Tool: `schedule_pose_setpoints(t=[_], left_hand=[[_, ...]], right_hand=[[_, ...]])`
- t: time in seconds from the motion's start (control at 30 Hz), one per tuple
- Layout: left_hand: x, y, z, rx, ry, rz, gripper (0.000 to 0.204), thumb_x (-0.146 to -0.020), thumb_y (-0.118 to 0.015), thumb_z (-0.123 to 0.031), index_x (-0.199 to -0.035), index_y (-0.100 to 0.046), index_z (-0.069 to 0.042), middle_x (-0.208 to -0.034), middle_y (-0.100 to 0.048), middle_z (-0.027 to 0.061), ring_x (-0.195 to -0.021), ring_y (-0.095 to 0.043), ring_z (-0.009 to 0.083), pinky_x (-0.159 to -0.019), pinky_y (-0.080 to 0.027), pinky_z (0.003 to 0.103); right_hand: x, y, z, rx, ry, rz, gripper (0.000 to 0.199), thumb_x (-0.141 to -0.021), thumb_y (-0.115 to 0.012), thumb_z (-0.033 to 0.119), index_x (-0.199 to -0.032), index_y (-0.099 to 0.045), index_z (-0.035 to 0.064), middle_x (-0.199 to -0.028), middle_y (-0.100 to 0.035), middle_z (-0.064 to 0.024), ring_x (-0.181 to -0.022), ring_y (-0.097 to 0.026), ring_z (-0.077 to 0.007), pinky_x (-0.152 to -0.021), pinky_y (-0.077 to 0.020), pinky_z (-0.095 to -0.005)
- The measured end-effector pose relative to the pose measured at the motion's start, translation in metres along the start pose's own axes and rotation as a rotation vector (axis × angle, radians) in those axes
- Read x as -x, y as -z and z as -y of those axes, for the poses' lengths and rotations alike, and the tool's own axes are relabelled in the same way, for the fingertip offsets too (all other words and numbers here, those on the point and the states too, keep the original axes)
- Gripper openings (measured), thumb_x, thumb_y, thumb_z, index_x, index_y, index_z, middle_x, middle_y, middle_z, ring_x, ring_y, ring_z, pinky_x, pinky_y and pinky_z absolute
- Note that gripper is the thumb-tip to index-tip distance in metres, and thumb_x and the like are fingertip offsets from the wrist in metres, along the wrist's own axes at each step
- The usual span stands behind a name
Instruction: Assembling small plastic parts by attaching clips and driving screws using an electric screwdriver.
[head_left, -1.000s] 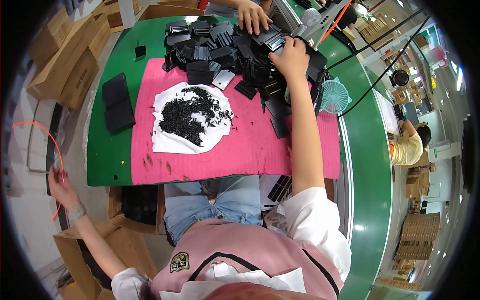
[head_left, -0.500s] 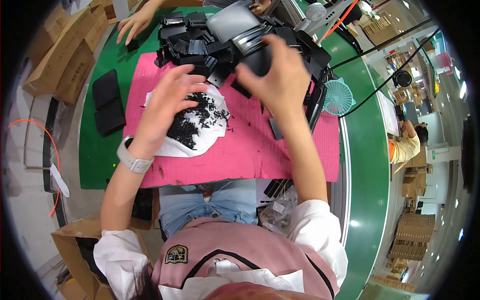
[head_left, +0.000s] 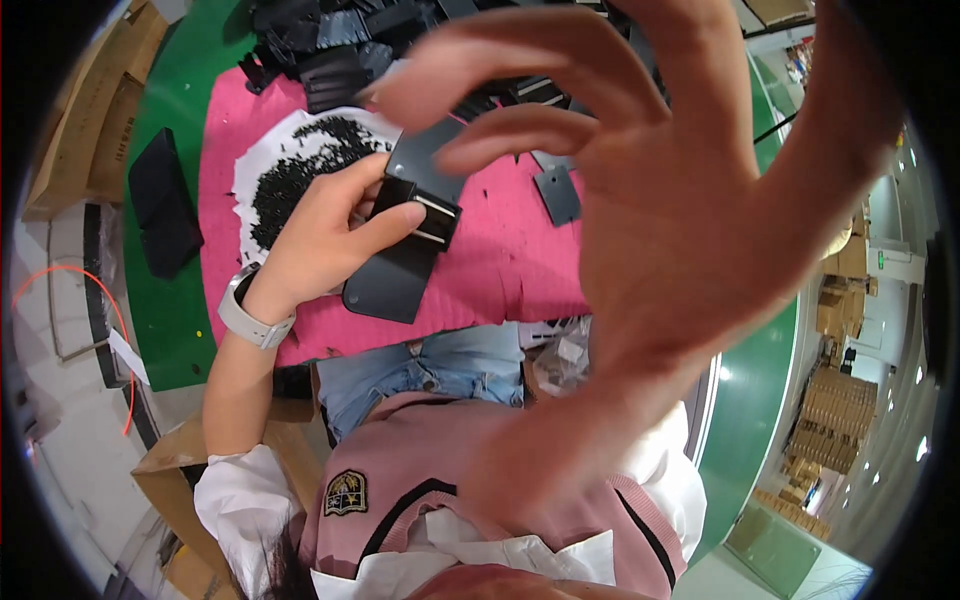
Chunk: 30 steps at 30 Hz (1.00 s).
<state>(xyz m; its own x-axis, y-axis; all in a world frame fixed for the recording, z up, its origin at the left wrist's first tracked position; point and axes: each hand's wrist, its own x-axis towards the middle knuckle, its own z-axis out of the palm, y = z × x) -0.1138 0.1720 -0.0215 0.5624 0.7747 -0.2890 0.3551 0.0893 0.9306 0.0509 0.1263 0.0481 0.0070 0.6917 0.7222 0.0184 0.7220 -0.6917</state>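
Observation:
My left hand point(head_left: 325, 235) grips a black plastic bracket point(head_left: 395, 285), a flat plate with a raised, slotted block across its middle. The thumb presses on the block and the fingers go underneath. The bracket is tilted above the pink mat point(head_left: 490, 275). Raised close to the camera and blurred, my right hand point(head_left: 670, 220) is open, its fingers apart and nothing seen in it. Beside my left hand, many small black screws point(head_left: 300, 180) lie on a white cloth point(head_left: 246, 185).
A heap of black plastic parts point(head_left: 335, 35) lies along the mat's far side, partly hidden by my right hand. Two flat black pieces point(head_left: 163, 205) rest on the green table point(head_left: 185, 345) at left. A small dark plate point(head_left: 557, 195) sits on the mat. Cardboard boxes point(head_left: 90, 115) stand beyond.
My left hand has come down from beside the screws and now holds the bracket. My right hand has left the heap and risen toward the camera. The other person's hand is out of view.

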Motion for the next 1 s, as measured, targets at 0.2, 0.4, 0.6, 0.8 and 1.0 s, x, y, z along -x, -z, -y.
schedule_pose_setpoints(t=[0.2, 0.4, 0.6, 0.8, 1.0], left_hand=[[0.000, 0.002, 0.038, -0.156, -0.242, -0.227, 0.035, -0.087, -0.064, -0.018, -0.116, -0.058, 0.000, -0.103, -0.063, 0.0061, -0.095, -0.056, 0.0131, -0.085, -0.044, 0.026], [0.006, 0.009, 0.002, -0.440, -0.547, -0.467, 0.027, -0.086, -0.066, -0.011, -0.110, -0.060, 0.001, -0.089, -0.063, 0.0040, -0.075, -0.056, 0.0103, -0.072, -0.047, 0.026], [0.026, 0.021, -0.007, 0.039, -0.584, -0.836, 0.023, -0.086, -0.062, -0.006, -0.106, -0.062, 0.005, -0.091, -0.063, 0.0057, -0.077, -0.056, 0.0079, -0.060, -0.039, 0.017], [0.061, 0.046, 0.006, 0.005, -0.750, -0.938, 0.021, -0.085, -0.059, -0.005, -0.103, -0.061, 0.005, -0.090, -0.063, 0.0092, -0.072, -0.055, 0.0103, -0.060, -0.039, 0.019], [0.096, 0.077, 0.038, 0.060, -0.725, -0.977, 0.021, -0.084, -0.058, -0.006, -0.102, -0.060, 0.005, -0.089, -0.062, 0.0090, -0.072, -0.054, 0.0108, -0.060, -0.038, 0.020]], right_hand=[[0.009, -0.031, -0.023, -0.249, -0.129, 0.019, 0.050, -0.071, -0.071, 0.003, -0.115, -0.049, -0.0003, -0.088, -0.061, -0.0083, -0.073, -0.060, -0.0120, -0.060, -0.0459, -0.0233], [-0.016, -0.035, -0.065, -0.503, -0.177, 0.058, 0.029, -0.075, -0.065, -0.001, -0.103, -0.056, -0.0017, -0.074, -0.060, -0.0057, -0.063, -0.058, -0.0096, -0.054, -0.0436, -0.0210], [0.010, -0.018, -0.020, -0.729, -0.218, 0.111, 0.012, -0.079, -0.058, -0.005, -0.090, -0.063, -0.0031, -0.061, -0.059, -0.0030, -0.054, -0.056, -0.0072, -0.049, -0.0413, -0.0188], [0.019, 0.000, -0.016, -0.178, -0.489, 0.322, 0.007, -0.078, -0.062, -0.004, -0.082, -0.066, 0.0005, -0.061, -0.056, -0.0005, -0.054, -0.051, -0.0059, -0.049, -0.0405, -0.0196], [0.044, 0.012, -0.017, -0.113, -0.679, 0.308, 0.009, -0.078, -0.062, -0.005, -0.085, -0.066, -0.0002, -0.064, -0.056, -0.0004, -0.059, -0.052, -0.0050, -0.053, -0.0425, -0.0200]])
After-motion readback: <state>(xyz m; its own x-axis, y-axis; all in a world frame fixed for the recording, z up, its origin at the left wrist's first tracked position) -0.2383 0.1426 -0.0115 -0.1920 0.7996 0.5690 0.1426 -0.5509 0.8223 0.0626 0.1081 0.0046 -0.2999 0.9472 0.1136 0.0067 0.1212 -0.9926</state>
